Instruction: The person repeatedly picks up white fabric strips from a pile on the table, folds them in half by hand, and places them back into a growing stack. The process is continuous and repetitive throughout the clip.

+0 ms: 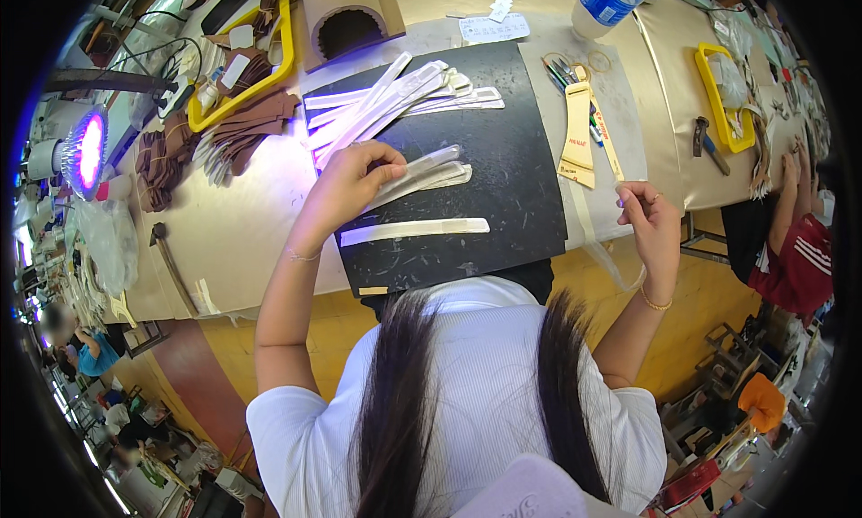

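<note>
My left hand is closed with bent fingers over the left end of a small bundle of white strips on a black board. A larger fanned pile of white strips lies beyond it. One single white strip lies apart, nearer to me. To the right of the board my right hand is raised with thumb and fingertips together, beside the lower end of a thin yellow stick. Anything between those fingertips is too small to make out. A pale yellow curved template lies beside the stick.
Pens, a bottle and a paper slip sit at the back. Leftward are brown leather pieces, a yellow tray, a lit lamp and a hammer. Another hammer and a co-worker are rightward.
</note>
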### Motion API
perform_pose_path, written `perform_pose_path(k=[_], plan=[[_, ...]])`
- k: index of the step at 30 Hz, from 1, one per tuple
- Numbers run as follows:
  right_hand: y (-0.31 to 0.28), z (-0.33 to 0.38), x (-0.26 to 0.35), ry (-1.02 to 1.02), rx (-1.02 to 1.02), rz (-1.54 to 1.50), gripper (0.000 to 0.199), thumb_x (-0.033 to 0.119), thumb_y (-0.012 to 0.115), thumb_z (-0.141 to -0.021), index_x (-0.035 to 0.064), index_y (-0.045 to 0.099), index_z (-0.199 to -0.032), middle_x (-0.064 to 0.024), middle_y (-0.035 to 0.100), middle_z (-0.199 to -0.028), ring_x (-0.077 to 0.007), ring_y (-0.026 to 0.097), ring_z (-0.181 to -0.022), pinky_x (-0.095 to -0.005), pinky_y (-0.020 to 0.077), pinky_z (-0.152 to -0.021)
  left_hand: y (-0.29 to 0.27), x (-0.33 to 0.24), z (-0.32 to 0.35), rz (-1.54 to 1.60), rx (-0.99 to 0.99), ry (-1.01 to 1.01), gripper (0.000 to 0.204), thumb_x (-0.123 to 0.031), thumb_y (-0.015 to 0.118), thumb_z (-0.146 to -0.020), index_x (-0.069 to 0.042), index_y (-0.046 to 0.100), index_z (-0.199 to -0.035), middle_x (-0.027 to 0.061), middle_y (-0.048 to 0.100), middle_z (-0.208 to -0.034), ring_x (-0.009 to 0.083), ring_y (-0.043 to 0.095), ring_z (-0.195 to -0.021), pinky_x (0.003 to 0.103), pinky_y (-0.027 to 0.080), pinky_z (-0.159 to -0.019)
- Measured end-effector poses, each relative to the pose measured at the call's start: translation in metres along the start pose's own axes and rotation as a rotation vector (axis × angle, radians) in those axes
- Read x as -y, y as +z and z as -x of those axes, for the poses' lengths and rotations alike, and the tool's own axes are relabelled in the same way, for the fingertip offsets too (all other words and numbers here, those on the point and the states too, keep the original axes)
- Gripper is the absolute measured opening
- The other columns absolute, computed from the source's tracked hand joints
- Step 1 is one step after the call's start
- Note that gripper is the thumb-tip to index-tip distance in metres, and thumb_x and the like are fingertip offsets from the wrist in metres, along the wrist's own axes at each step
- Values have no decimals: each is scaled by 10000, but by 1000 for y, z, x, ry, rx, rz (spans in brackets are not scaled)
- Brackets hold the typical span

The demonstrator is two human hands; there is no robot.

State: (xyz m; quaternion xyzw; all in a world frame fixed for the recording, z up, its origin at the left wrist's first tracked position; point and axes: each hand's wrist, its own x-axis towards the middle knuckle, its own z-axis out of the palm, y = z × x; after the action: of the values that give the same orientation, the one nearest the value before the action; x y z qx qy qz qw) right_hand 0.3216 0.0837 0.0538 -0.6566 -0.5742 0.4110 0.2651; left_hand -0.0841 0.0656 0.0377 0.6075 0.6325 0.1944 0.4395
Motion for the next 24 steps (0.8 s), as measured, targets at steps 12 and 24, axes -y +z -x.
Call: perform_pose_path(k=[12,24], plan=[[-23,11,-17,90,-8,313,165,110,650,-940,-50,690,-929,-82,661,-698,-126,630,-581,-266,497,-587,28,-3,10,-338,-278,157,248,-211,754,-845,-25,729,-1007,138,652,-957,335,616,-941,419,488,-841],[-24,0,-194,351,76,741,208,181,672,-824,-12,743,-793,-225,720,-829,-320,714,-741,-427,561,-752,41,3,20,-253,-272,174,187,-143,768,-828,-53,707,-981,117,646,-903,308,623,-872,406,488,-770]])
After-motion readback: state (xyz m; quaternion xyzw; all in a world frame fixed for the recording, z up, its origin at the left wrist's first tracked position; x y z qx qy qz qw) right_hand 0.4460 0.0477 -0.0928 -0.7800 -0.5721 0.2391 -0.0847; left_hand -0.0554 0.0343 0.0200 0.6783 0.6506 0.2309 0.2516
